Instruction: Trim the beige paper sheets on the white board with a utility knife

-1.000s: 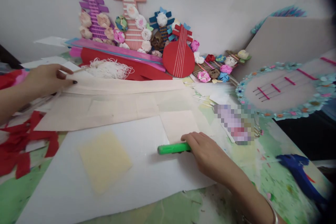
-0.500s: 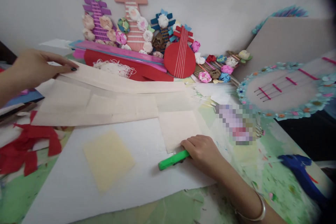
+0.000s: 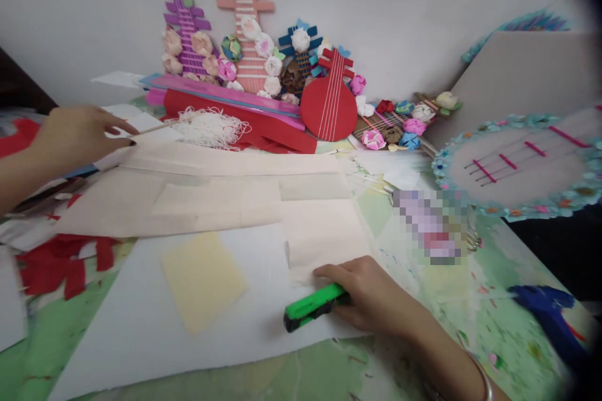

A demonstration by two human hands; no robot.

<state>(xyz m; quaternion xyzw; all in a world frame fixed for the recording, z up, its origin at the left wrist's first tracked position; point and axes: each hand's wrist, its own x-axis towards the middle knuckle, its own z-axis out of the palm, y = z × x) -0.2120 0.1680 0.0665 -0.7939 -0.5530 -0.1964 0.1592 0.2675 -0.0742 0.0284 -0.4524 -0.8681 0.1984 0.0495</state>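
In my right hand (image 3: 371, 294) is a green tool (image 3: 313, 306) with black parts, held above a white sheet (image 3: 141, 332); its index finger reaches the edge of a pale paper square (image 3: 324, 241). At the left, my left hand (image 3: 82, 135) pinches a thin pale stick (image 3: 157, 129) between thumb and index finger, above the end of a long cream paper piece (image 3: 226, 160). A larger cream sheet (image 3: 108, 207) lies below that piece. On the white sheet rests a yellow paper square (image 3: 202, 279).
Paper instruments with flowers, among them a red lute (image 3: 329, 106), stand along the wall. White string (image 3: 211, 127) lies before them. Red scraps (image 3: 66, 263) are at left; a flower-edged instrument (image 3: 517, 163) and a blue glue gun (image 3: 545, 310) are at right.
My left hand has let go of the cream paper, which now lies lower, and holds a thin stick. The green tool has turned, showing its black side. The view has shifted slightly.
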